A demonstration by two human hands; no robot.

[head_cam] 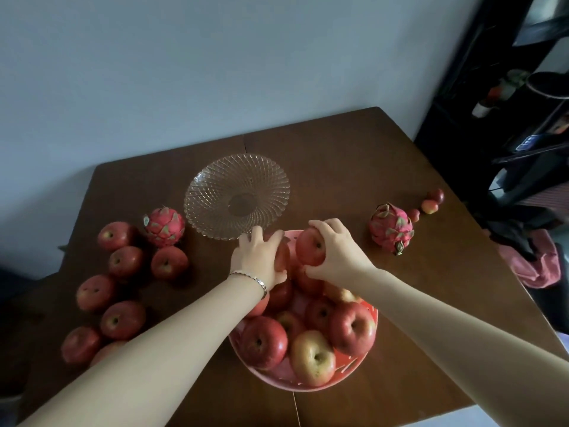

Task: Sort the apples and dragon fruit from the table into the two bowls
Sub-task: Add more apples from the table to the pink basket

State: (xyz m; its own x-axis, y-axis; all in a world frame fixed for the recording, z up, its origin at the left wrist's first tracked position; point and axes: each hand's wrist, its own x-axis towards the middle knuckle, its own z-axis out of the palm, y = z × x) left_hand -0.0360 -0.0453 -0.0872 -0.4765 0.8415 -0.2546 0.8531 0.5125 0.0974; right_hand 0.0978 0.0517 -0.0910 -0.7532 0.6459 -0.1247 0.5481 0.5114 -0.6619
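A pink slotted bowl [354,369] at the table's front centre holds several red apples. Over its far side, my left hand [260,257] grips one red apple [282,255] and my right hand [337,248] grips another red apple [309,246]. An empty cut-glass bowl [237,195] stands behind the pink one. Several loose apples [123,318] lie on the table's left part. One dragon fruit [164,226] sits left of the glass bowl, another dragon fruit [391,228] to the right.
Small red fruits [430,203] lie near the table's right edge. A pink cloth [537,263] and dark shelving [505,118] stand beyond that edge. A pale wall runs behind the brown wooden table [354,167].
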